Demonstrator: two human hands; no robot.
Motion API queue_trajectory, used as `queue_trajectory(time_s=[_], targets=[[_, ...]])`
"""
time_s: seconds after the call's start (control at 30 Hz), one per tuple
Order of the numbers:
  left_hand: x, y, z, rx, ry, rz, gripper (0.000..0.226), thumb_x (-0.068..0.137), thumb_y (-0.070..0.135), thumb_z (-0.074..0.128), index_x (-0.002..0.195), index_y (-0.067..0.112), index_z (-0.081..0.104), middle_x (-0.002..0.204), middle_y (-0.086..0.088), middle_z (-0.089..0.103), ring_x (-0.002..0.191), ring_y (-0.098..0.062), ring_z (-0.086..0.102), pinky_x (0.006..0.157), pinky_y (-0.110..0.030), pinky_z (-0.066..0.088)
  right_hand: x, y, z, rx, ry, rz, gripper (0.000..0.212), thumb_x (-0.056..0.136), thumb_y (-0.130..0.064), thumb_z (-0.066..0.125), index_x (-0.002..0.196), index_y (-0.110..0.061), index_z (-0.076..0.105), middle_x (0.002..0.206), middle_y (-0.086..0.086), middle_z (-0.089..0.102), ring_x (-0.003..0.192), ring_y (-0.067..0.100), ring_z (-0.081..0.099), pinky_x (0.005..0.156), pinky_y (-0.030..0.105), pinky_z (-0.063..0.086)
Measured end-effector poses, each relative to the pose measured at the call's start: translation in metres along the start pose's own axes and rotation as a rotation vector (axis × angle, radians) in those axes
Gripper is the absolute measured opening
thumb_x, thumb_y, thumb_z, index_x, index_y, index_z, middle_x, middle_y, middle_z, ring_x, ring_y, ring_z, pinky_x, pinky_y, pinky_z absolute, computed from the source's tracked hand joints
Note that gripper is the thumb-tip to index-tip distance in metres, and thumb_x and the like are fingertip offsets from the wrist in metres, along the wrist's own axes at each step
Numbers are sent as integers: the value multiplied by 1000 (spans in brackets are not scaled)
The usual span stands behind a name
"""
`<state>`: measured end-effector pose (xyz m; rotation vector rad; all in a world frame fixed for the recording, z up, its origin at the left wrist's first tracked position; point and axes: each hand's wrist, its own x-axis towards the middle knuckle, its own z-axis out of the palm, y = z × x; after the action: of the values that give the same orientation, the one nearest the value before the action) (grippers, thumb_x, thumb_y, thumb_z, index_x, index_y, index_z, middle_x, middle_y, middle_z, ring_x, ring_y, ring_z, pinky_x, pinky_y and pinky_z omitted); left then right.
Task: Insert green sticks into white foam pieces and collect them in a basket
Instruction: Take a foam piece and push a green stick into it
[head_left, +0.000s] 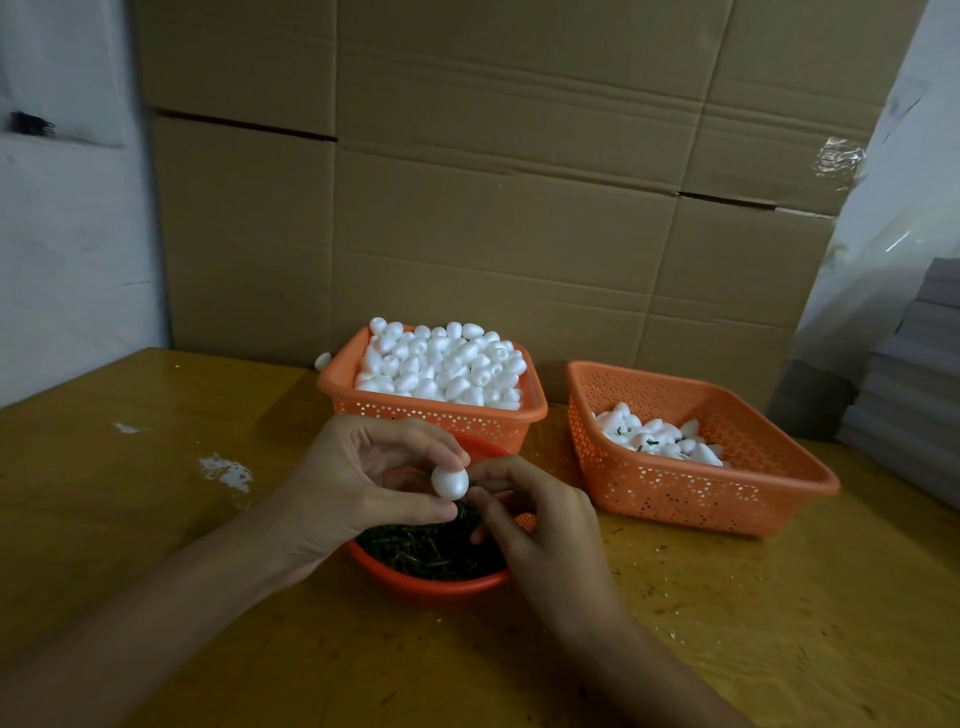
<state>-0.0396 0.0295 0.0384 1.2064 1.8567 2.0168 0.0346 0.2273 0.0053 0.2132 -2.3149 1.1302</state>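
Head view: two hands meet over one round red bowl (431, 584) of green sticks (426, 548). The left hand (358, 483) pinches one foam piece (450, 481); the right hand (535, 512) pinches at its side, perhaps on a stick. Two orange baskets: full basket (431, 410), sparse basket (691, 491).

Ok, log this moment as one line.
step: inserting stick | left hand: holds foam piece | right hand: at foam piece, over bowl of green sticks | right basket: partly filled

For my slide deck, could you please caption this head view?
Left hand holds a white foam egg while right hand inserts a stick, above a red bowl of green sticks.
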Motion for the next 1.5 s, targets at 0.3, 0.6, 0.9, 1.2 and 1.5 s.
queue_trajectory(time_s=[0.3, 0.6, 0.9, 1.2, 1.5], targets=[[1, 1, 0, 61, -18, -16, 35, 60, 21, 97, 92, 19, 84, 107, -6, 76, 108, -22, 73, 86, -30, 61, 0, 0, -1, -3, -10, -5, 17, 101, -13, 68, 111, -25, 75, 92, -13, 77, 72, 12, 74, 75, 43, 59], [0, 5, 2, 79, -7, -43, 34, 60, 25, 97, 92, 22, 83, 103, -4, 76, 103, -18, 74, 83, -26, 59, 0, 0, 0, 0, -2, -4, 17, 101, -13, 69, 109, -26, 75, 89, -14, 76, 72, 11, 74, 75, 44, 59], [-1, 4, 2, 54, 42, -97, 39, 58, 29, 98, 93, 23, 83, 101, -6, 79, 99, -21, 76, 79, -27, 61, 0, -2, 0, 5, -1, 3, 17, 100, -14, 70, 109, -28, 75, 87, -15, 76, 72, 11, 74, 74, 44, 59], [1, 6, 4, -43, 88, -141, 35, 66, 16, 95, 98, 14, 79, 100, -15, 78, 84, -26, 76, 78, -26, 61, 0, -3, 0, 21, 24, -12, 17, 98, -16, 73, 111, -24, 67, 90, -19, 77, 68, 9, 74, 73, 39, 60], [2, 11, 8, -165, 167, -166, 43, 63, 11, 97, 102, 19, 80, 108, -15, 77, 93, -35, 79, 79, -29, 63, -1, 0, 3, 55, 69, -62, 29, 98, -16, 74, 103, -27, 48, 91, -16, 79, 68, 11, 75, 67, 30, 59]])
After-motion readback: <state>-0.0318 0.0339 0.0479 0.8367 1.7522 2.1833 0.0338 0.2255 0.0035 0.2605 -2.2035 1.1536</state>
